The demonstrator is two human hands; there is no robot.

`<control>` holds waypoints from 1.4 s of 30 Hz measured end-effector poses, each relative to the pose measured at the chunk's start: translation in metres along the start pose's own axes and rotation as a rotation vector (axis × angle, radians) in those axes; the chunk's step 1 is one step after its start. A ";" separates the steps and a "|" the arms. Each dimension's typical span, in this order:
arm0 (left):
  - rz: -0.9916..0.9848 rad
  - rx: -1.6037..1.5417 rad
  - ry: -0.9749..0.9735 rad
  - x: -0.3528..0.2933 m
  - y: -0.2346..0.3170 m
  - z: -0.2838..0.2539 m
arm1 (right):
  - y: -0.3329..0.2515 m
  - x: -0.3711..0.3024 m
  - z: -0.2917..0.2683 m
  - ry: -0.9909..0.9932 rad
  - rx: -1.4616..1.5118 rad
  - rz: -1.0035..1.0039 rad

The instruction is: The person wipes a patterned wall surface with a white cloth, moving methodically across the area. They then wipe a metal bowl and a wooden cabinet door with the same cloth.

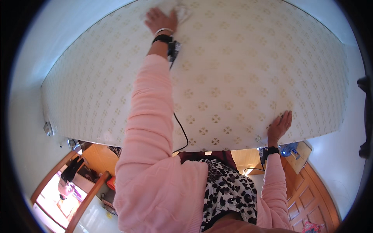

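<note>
A broad cream surface [233, 58] with rows of gold clover shapes fills most of the view. My left hand [160, 20] reaches to its far edge, fingers spread and pressed flat. Right beside that hand, partly under it, lies a crumpled white cloth [184, 14]; how much of it the palm covers is hidden. Lower and to the right, my right hand [279, 125] rests on the same surface near its close edge, fingers stretched out, with nothing in it.
A black cable [184, 130] runs from a small device [174, 50] at my left wrist. Beyond the near edge are a blue water jug [288, 149], a wooden door [311, 198] and, at lower left, a bright doorway with a person [66, 189].
</note>
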State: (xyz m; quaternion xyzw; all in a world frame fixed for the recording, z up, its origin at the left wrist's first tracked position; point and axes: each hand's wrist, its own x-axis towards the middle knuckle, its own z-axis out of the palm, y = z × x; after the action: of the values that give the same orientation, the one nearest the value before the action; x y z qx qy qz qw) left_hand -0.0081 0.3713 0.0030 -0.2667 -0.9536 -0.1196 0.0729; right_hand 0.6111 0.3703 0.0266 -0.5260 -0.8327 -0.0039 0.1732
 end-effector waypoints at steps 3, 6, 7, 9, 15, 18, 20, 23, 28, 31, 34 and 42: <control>-0.159 0.081 0.012 0.003 -0.105 -0.020 | 0.002 -0.001 0.001 -0.005 -0.021 -0.012; -0.310 0.116 0.017 -0.007 -0.185 -0.035 | 0.003 -0.002 0.001 -0.021 -0.029 -0.015; -0.347 0.132 0.034 -0.012 -0.208 -0.039 | 0.003 -0.002 0.001 -0.027 -0.032 -0.012; -0.420 0.160 0.019 -0.024 -0.254 -0.047 | 0.003 -0.002 0.000 -0.036 -0.035 -0.008; -0.891 0.170 0.022 -0.112 -0.395 -0.087 | -0.001 0.002 -0.002 -0.030 -0.021 -0.005; -1.285 0.193 0.060 -0.144 -0.446 -0.097 | -0.004 0.003 -0.004 -0.043 -0.023 0.012; -1.341 0.255 0.227 -0.116 -0.466 -0.080 | -0.006 0.003 -0.005 -0.051 -0.024 0.014; -1.335 0.033 0.112 -0.063 -0.485 -0.067 | -0.009 0.004 -0.006 -0.071 -0.031 0.023; -1.062 0.114 -0.070 0.047 -0.454 -0.037 | -0.012 0.005 -0.006 -0.101 -0.059 0.039; -0.949 0.096 -0.116 0.099 -0.409 -0.024 | -0.012 0.007 -0.005 -0.093 -0.066 0.035; -0.824 0.106 -0.137 0.132 -0.355 -0.013 | -0.011 0.008 -0.005 -0.088 -0.074 0.032; -0.427 0.156 -0.135 0.159 -0.171 0.018 | -0.010 0.007 -0.004 -0.089 -0.071 0.027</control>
State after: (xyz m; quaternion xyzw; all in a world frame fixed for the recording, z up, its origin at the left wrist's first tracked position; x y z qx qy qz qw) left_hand -0.2338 0.3125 -0.0147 -0.0598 -0.9974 -0.0403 0.0026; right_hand 0.6004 0.3708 0.0337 -0.5427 -0.8317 -0.0078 0.1173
